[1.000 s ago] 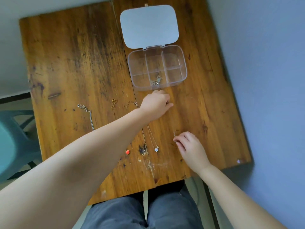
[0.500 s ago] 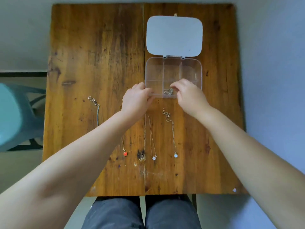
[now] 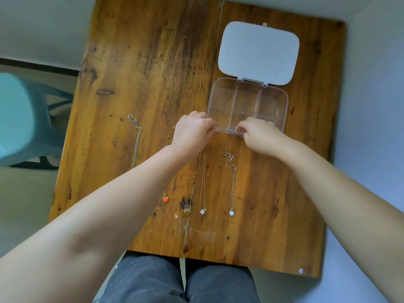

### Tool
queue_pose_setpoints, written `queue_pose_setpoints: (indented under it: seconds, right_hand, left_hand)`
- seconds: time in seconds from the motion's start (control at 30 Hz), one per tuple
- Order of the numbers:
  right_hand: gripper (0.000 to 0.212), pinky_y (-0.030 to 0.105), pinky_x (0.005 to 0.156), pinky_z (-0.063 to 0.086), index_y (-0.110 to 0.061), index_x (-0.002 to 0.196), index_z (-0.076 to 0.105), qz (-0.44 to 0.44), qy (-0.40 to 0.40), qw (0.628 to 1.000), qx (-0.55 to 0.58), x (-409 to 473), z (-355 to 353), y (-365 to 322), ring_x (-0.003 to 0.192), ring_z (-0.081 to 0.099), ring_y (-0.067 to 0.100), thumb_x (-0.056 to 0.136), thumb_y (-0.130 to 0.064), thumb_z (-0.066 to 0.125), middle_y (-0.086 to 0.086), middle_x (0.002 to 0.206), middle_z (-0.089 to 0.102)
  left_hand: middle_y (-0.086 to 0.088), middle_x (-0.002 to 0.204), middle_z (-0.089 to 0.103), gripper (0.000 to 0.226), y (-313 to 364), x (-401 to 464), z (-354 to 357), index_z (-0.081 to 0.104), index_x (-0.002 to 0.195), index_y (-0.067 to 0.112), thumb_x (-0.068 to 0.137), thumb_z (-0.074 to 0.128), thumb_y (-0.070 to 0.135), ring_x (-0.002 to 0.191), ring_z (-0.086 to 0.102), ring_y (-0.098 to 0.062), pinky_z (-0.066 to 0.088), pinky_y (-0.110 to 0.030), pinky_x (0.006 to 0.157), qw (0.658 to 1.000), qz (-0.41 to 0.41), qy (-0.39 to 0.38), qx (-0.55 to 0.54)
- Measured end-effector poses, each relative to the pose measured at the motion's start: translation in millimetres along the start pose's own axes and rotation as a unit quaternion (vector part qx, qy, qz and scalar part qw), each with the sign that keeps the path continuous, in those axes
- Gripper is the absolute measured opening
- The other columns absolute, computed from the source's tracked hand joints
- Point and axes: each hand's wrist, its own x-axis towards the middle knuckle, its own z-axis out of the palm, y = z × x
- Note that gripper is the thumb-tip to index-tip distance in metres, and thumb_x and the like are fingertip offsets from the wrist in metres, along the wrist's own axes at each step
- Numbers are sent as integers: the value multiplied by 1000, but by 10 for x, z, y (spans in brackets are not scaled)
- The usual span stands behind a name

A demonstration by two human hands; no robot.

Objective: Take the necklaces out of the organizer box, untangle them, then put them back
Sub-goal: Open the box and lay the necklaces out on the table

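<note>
Both hands have closed on the organizer box (image 3: 248, 106): right hand (image 3: 260, 136) pinches the tangled necklace (image 3: 232, 128) in the near middle compartment, directly ahead; left hand (image 3: 192, 132) curls on the near-left rim. 4 necklaces lie lengthwise on the worktop (image 3: 142, 62).

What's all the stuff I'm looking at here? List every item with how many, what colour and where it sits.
Wooden table: one, brown, fills the view.
Organizer box: one, clear, lid open, far right of the table.
Box lid: one, white, lying flat behind the box.
Necklaces laid out on the table: four. Silver chain at left; red pendant; flower pendant; white bead pendant.
Tangled chain: one, silvery, in the near middle compartment.
Chair: one, teal, left of the table.
Left hand: at the box's near left corner.
Right hand: at the box's near edge, fingertips by the tangled chain.
</note>
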Motion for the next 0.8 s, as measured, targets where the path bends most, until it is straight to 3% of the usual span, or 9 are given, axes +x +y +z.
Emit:
queue_pose_setpoints:
  seconds: [0.1,0.23,0.37,0.43,0.5,0.57,0.63,0.7,0.8]
  right_hand:
    - [26,36,88,49,-14,113,61,-12,22,996,81,-35,-37,31,97,54,18,93,-15,45,9,115,58]
    - [12,27,81,47,-14,100,63,-48,107,986,117,-168,-55,33,87,55,14,93,-18,54,1,98,60]
    - [7,13,70,45,-22,90,59,-38,183,935,300,-409,-192,38,79,58,5,93,-18,54,-9,85,61]
    - [12,22,71,53,-21,86,59,-35,180,871,456,-556,-303,25,78,63,8,93,-13,52,-9,82,65]
    - [17,24,66,53,-19,83,58,-52,161,783,598,-712,-383,21,77,64,13,92,-9,49,-5,80,70]
    - [16,23,61,50,-19,81,58,-62,176,725,663,-868,-445,48,72,63,14,89,-10,47,-3,76,70]
    - [14,23,58,47,-18,81,57,-64,221,662,714,-1015,-487,136,65,59,13,87,-11,47,-4,69,67]
    - [14,22,54,44,-18,80,57,-56,258,571,777,-1169,-481,277,56,52,11,87,-10,47,-6,60,59]
    - [20,19,48,39,-20,80,61,0,302,460,835,-1368,-318,488,48,45,8,91,-10,48,-8,53,51]
  left_hand:
    - [-8,83,66,19,-2,-6,-4,70,96,11,90,58,25,80,55,-28,34,-32,64,1000,-3,-2,5]
    - [-9,88,61,21,39,20,-56,68,102,13,92,55,26,86,51,-28,35,-34,68,999,-9,-41,24]
    - [-13,115,52,37,173,61,-194,51,126,14,90,53,23,107,44,-32,38,-41,86,994,-5,-65,84]
    - [-14,131,48,49,353,82,-314,44,133,13,87,57,20,121,42,-32,36,-43,97,996,64,-58,-34]
    - [-11,132,52,44,605,128,-409,48,129,10,87,59,19,123,45,-27,37,-38,101,960,111,-116,-228]
    - [-8,110,66,22,827,166,-477,62,109,11,92,55,23,100,59,-24,47,-39,88,917,68,-190,-343]
    - [-4,83,72,26,917,199,-502,67,85,15,96,48,29,76,58,-32,49,-42,75,888,14,-232,-396]
    - [1,65,67,34,902,187,-485,62,73,19,97,43,32,68,57,-25,49,-36,75,860,0,-259,-440]
    - [3,55,52,33,805,122,-398,59,72,17,98,43,31,62,53,-15,53,-27,79,781,-36,-339,-523]
